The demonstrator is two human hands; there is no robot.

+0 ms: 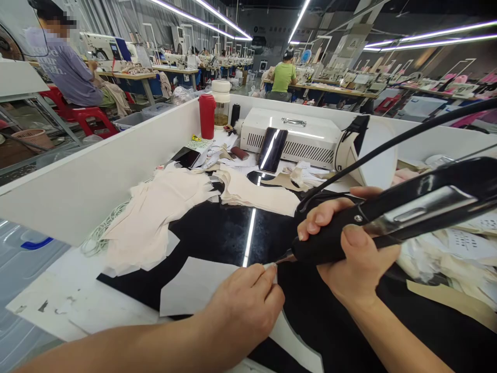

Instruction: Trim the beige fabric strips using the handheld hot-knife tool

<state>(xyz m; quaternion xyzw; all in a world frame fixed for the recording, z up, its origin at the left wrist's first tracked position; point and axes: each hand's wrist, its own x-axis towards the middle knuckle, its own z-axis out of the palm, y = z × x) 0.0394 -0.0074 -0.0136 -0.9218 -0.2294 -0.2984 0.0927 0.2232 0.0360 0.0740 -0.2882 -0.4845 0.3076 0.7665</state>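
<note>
My right hand is wrapped round a black hand tool with a silver lever and a narrow metal tip. The tip points left and lies just beside the fingers of my left hand. Those fingers are closed in a pinch on the edge of a white cut piece, which looks like thin fabric or paper. The piece lies on a glossy black work surface and runs on below my left hand. Whether the tip touches it I cannot tell. Behind are stacked pale pink cut pieces and a second stack.
A black cable arches over the right side. At the back stand a white vented box, a phone, a red flask and a jar. Scraps pile up at right. A white partition borders the left.
</note>
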